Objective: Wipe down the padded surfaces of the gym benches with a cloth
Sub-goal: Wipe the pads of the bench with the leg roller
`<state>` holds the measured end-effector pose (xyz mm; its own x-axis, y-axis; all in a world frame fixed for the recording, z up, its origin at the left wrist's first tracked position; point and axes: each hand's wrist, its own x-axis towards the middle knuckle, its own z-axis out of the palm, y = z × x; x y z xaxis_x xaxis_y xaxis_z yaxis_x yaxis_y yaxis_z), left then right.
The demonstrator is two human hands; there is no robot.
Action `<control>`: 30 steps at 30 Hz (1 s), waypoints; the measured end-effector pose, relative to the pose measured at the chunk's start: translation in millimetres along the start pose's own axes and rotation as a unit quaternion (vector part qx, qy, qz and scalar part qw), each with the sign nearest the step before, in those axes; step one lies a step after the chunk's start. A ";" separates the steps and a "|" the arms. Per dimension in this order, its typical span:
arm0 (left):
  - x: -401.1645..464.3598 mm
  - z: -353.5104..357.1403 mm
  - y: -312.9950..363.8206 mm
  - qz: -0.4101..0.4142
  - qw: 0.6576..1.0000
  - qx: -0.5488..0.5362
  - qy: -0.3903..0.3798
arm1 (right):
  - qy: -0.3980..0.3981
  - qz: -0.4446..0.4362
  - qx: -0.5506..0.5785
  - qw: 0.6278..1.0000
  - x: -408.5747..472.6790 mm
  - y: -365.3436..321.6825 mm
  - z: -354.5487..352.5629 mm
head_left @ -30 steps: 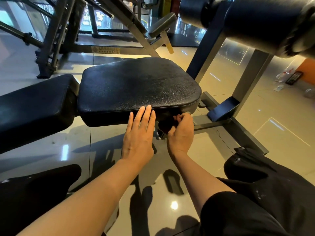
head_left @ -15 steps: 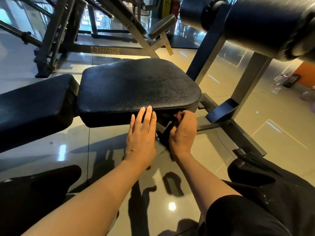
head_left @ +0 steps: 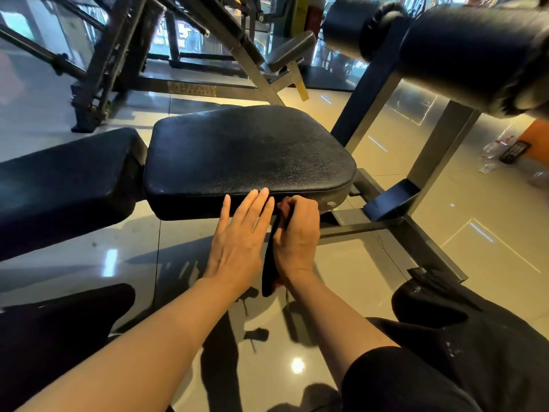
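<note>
A black padded seat [head_left: 249, 153] sits in the middle of the head view, with a second black back pad [head_left: 65, 176] at its left. My right hand [head_left: 297, 236] is closed around a dark cloth [head_left: 269, 263] at the seat's near side edge; the cloth hangs down between my two hands. Beside it, my left hand [head_left: 237, 242] lies flat with fingers straight, the fingertips touching the seat's near edge.
Black roller pads [head_left: 463, 52] hang at the upper right on a grey steel frame [head_left: 427, 162]. A footplate [head_left: 392, 200] and floor bars lie to the right. Another machine frame [head_left: 118, 55] stands behind. My knees in black clothing are at the lower left and right.
Both hands have drifted slightly up toward the seat edge. The cloth now hangs lower and shows more plainly below my right hand.
</note>
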<state>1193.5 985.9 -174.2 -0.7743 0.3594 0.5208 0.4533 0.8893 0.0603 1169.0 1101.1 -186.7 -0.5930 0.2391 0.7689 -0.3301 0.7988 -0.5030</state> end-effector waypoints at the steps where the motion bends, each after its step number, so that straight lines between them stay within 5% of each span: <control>1: -3.6 0.9 -3.8 -0.004 1.000 -0.012 0.013 | -0.003 0.008 0.009 1.000 -0.6 0.0 -0.1; 5: -20.5 -4.0 -20.0 -0.092 0.995 -0.014 0.035 | 0.094 0.196 0.016 0.976 7.3 3.1 -5.1; 14: -46.0 -13.8 -57.5 -0.080 0.997 -0.002 -0.016 | 0.082 0.135 -0.022 0.987 -10.6 -58.1 36.2; 23: -26.0 -6.4 -39.4 -0.008 0.999 -0.037 0.031 | 0.039 0.044 -0.020 0.998 -11.4 -51.0 28.5; 30: 7.9 5.5 10.3 0.066 0.994 -0.078 0.028 | 0.127 0.234 0.017 0.964 16.7 9.1 -8.1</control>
<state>1189.7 999.5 -174.1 -0.6794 0.4496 0.5799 0.6156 0.7793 0.1170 1162.1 1116.9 -175.3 -0.4852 0.6998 0.5243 -0.0973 0.5526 -0.8277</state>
